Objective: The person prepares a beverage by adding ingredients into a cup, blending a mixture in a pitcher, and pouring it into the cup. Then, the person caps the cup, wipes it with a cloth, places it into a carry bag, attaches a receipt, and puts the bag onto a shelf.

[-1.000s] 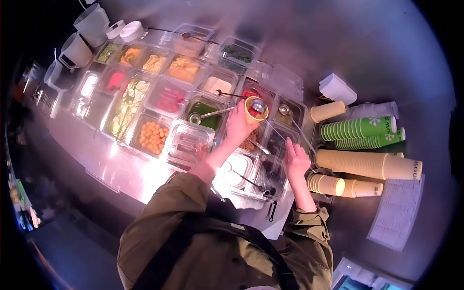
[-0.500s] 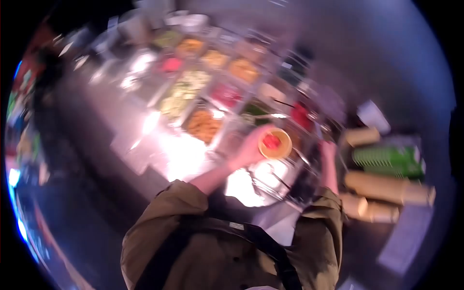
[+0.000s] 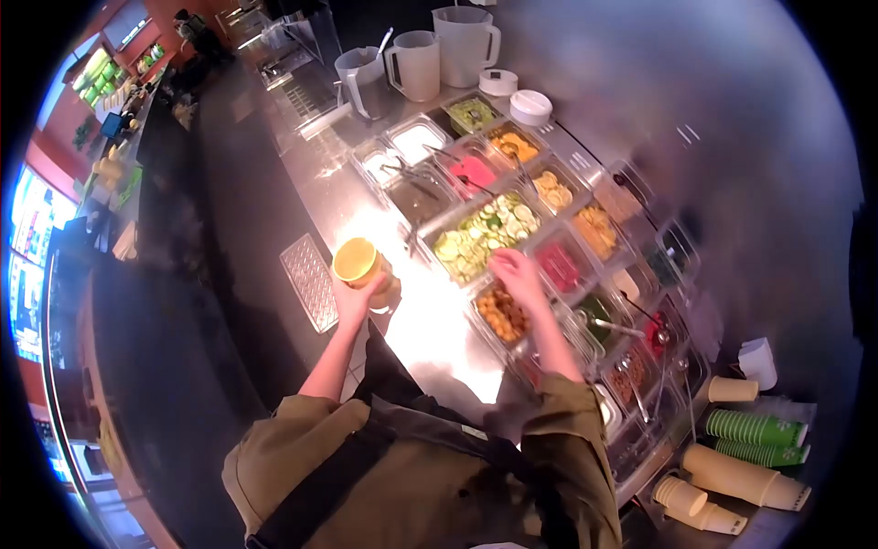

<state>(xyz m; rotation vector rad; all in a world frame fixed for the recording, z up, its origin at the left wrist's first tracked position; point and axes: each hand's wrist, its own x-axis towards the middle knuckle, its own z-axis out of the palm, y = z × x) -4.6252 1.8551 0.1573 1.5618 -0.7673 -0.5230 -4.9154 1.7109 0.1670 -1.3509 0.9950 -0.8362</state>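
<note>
My left hand [image 3: 358,297] is wrapped round a yellow paper cup [image 3: 358,260] over the bright steel counter edge. The cup's opening faces up, but its contents are hard to make out. At the lower edge of the tub of sliced green-and-white pieces [image 3: 485,229], my right hand [image 3: 518,273] has its fingers drawn together; anything between them is too small to tell. Just below that hand is a tub of round orange-brown balls [image 3: 501,314]. A tub of pink-red pieces [image 3: 558,265] lies to its right.
Clear pitchers [image 3: 465,46] and white lids [image 3: 530,107] stand at the back. A perforated metal tray [image 3: 311,282] lies left of the cup. Stacked green cups [image 3: 754,428] and beige cups [image 3: 736,474] lie at the lower right. A person [image 3: 194,35] is far off at the upper left.
The view has swung left. My left hand has carried the cup left, away from the red tub. My right hand has let go of the spoon handle and moved left to the sliced pieces.
</note>
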